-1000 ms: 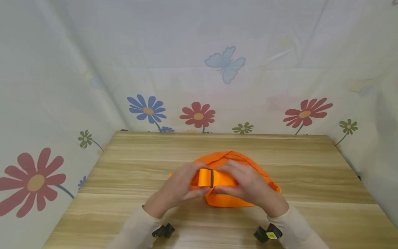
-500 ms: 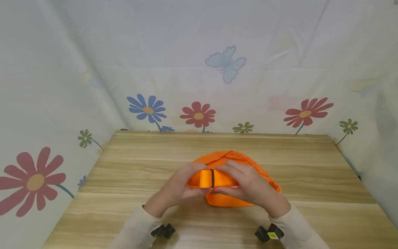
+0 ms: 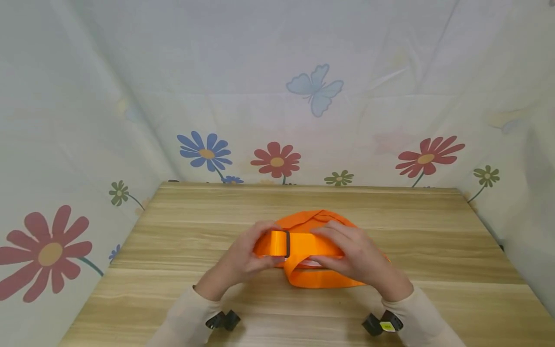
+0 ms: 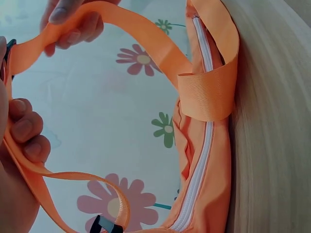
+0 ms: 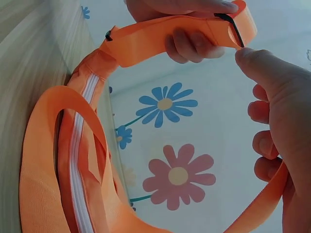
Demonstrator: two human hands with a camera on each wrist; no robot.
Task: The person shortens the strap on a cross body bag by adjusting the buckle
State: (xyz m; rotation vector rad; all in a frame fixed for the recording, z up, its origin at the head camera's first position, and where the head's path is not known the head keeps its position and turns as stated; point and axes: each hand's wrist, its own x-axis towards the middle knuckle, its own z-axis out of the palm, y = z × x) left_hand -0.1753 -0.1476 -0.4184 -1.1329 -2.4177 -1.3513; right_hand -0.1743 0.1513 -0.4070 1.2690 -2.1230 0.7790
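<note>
An orange waist bag (image 4: pixel 216 189) with a white zipper (image 5: pixel 77 145) lies on the table, its zipper facing me. Above it both hands hold its orange webbing strap (image 3: pixel 318 244) stretched sideways. My left hand (image 3: pixel 244 255) grips the folded strap just left of a black slider buckle (image 3: pixel 288 244), thumb below and fingers behind. To the right of the buckle, my right hand (image 3: pixel 360 255) pinches the strap between thumb and fingers. A loop of strap hangs down in front of the bag. Low in the left wrist view a black clip (image 4: pixel 106 225) shows on the strap.
The wood-grain table (image 3: pixel 195 207) extends to both sides and behind the bag. White flower-printed cloth (image 3: pixel 368 120) hangs around its back and sides. Black wrist cameras (image 3: pixel 223 320) sit at both cuffs.
Both hands have moved slightly apart, the left one leftward with the buckle, the right one rightward. More flat strap now shows between them. The bag stays in place.
</note>
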